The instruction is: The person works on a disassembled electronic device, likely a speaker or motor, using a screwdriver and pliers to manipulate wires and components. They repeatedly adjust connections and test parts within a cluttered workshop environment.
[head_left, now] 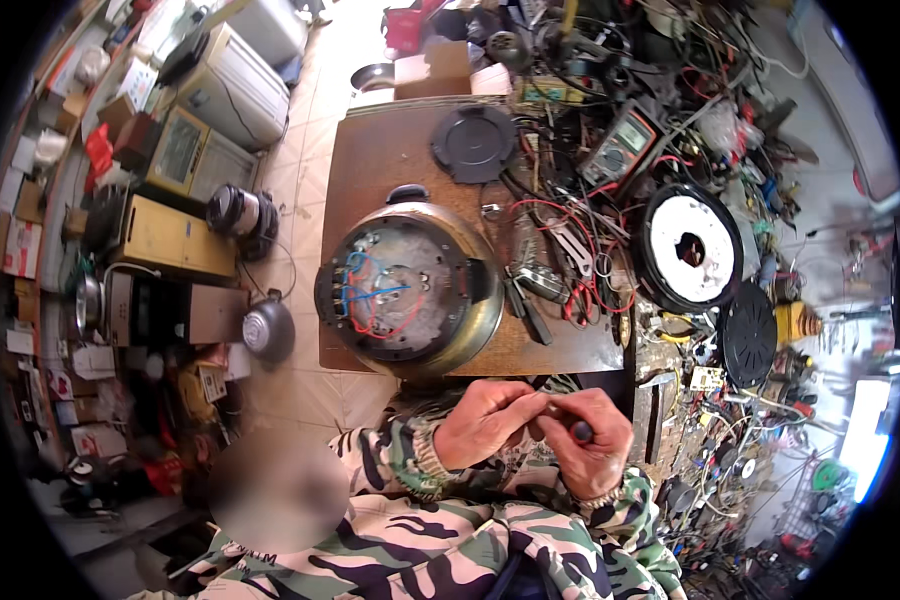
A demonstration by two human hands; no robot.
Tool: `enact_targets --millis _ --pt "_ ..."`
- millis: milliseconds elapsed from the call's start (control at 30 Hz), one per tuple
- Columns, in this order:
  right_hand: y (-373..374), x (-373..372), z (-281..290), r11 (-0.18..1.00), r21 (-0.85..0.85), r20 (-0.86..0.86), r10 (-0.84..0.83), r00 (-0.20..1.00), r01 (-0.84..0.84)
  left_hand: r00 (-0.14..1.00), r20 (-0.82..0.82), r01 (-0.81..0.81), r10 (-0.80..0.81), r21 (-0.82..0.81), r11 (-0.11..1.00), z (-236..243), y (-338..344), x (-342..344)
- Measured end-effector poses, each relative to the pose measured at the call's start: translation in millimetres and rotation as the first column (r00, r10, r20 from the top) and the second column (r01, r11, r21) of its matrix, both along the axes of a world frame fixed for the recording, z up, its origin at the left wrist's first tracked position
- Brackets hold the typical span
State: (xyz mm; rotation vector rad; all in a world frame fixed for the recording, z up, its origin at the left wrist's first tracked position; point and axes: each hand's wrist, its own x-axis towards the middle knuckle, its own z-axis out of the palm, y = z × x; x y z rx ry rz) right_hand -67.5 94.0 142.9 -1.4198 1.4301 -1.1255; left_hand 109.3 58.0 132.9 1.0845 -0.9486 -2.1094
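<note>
My left hand (485, 422) and my right hand (592, 445) meet just off the table's near edge, fingertips together. Out of my right fist pokes the round dark end of a handled tool (582, 432); the rest of it is hidden by the fingers. The left fingers are pinched, and whatever lies between them is too small to make out. Beyond my hands, on the table, an electric cooker (410, 290) rests upside down with its underside uncovered. Blue wires (370, 278) and red wires (395, 328) run across that underside.
Right of the cooker lie pliers-like dark handles (530, 312), red leads and a multimeter (625, 145). A round black cover (472, 143) is at the table's back. Further right are a black ring-shaped base (690, 248), a slotted black disc (749, 335) and yellow-handled pliers (682, 327).
</note>
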Motion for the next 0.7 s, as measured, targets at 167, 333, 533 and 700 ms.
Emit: enact_targets --millis 167,333,533,700 --pt "-23.8 53.9 3.4 0.985 0.122 -0.070 0.134 0.988 -0.125 0.994 -0.007 -0.113 0.113 0.068 0.991 -8.6 5.3 54.8" --pt "-37.8 78.4 1.3 0.993 0.042 -0.237 0.117 0.964 -0.110 0.992 0.015 -0.128 0.129 -0.021 0.991 -15.6 -10.8 69.2" --pt "-59.1 79.7 -1.2 0.992 -0.004 -0.266 0.123 0.956 -0.129 0.995 0.012 -0.101 0.100 0.051 0.994 -23.9 -27.6 70.5" --pt "-89.2 69.0 -5.0 0.989 0.024 -0.131 0.147 0.980 -0.145 0.973 -0.014 -0.226 0.231 0.146 0.963 -25.3 -35.1 66.2"
